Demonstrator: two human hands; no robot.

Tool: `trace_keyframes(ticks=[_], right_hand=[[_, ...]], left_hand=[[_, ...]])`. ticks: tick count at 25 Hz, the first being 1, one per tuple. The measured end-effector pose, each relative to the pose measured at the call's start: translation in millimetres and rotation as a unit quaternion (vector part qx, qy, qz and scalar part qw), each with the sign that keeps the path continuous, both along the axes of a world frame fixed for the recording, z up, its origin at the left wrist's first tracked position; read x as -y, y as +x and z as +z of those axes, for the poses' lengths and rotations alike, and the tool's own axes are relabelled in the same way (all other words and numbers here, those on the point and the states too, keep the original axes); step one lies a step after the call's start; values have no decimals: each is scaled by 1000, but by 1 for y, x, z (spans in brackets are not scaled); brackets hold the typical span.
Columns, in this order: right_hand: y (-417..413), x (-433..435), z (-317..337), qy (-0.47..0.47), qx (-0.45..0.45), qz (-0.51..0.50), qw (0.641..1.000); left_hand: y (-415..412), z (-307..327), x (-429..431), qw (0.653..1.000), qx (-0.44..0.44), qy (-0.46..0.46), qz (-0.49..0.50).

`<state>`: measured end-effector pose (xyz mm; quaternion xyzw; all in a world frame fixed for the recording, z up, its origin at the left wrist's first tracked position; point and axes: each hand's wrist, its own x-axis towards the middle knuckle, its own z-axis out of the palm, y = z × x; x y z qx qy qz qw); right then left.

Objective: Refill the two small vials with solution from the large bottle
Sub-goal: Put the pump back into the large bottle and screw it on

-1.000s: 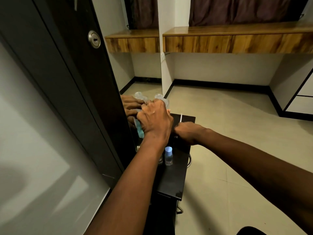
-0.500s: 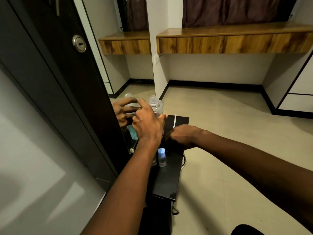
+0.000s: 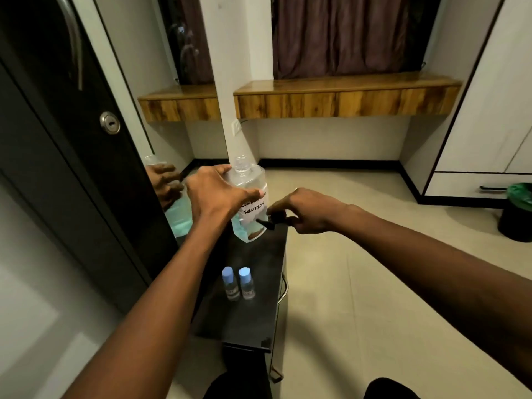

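The left hand (image 3: 213,194) is gripping the large bottle (image 3: 250,184) around its upper body, its neck uncapped. Just to the right, the right hand (image 3: 313,210) is pinching a black pump top (image 3: 273,222) against the bottle's lower side. The two small vials (image 3: 230,283), blue-capped, are standing upright side by side on the dark surface (image 3: 259,318), nearer the person than both hands.

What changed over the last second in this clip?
The left hand slid from over the top of the large bottle down to its side, baring the open neck and the label. The right hand still pinches the black pump cap beside the bottle. The small vials stand capped on the black table, unmoved.
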<state>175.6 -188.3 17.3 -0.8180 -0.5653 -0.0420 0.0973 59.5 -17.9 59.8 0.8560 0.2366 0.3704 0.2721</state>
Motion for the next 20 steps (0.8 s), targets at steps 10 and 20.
trace_keyframes(ticks=[10,20], right_hand=[[-9,137,138,339,-119,-91,929],[-48,177,208,495,-197,-25,846]], left_hand=[[-4,40,51,962,-84,-5,-259],[-10,17,103,937,-137,5,-321]])
